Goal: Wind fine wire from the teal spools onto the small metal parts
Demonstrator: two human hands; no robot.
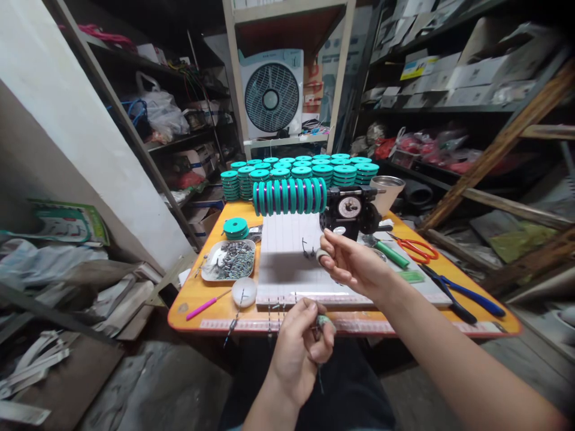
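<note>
My left hand [299, 350] is closed in a pinch in front of the table's near edge. A thin dark line [321, 380] hangs down from its fingers, and a pale green wrap covers one finger. My right hand [348, 263] is raised above the white board [287, 263], its thumb and fingers curled together and a light wrap around one finger. Whatever it pinches is too fine to see. Beyond it stands a black winding device [350, 209] with a dial, carrying a row of teal spools [290, 196]. Small dark hooked pieces [308, 248] lie on the board.
A white tray [229, 263] of small metal parts, a small white cup [244, 292] and a pink-handled tool [207, 305] are at left. Orange scissors [417, 248] and blue-handled pliers [469, 296] lie at right. Stacked teal spools [303, 170] line the back.
</note>
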